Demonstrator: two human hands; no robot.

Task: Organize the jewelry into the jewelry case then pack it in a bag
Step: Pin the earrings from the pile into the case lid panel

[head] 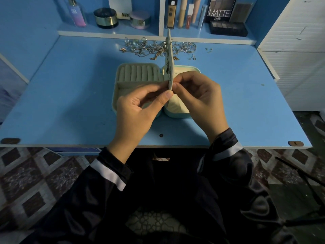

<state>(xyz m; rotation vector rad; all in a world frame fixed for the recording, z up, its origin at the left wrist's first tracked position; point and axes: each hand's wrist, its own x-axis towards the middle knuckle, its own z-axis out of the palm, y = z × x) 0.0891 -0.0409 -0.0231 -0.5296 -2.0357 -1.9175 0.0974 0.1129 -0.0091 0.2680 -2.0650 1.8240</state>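
The job looks barely begun. The open jewelry case point(140, 74) sits mid-desk with its row of ring rolls bare, and most of the jewelry point(154, 47) lies in a loose tangle of rings and chains at the back of the desk point(70, 95), behind the case. Over the case, 2 hands hold its thin insert panel point(169, 50) upright and edge-on. The left hand point(140, 106) pinches the lower end between thumb and fingers, and the right hand point(198, 95) pinches at the same end from the other side (a few small pieces seem fastened to the panel, too small to identify). Sorting, closing and bagging all remain, and no bag is in view. The blue desk backs onto a shelf point(112, 32) of cosmetics, with a white cabinet point(299, 41) to the right and patterned floor tiles point(26, 173) below.
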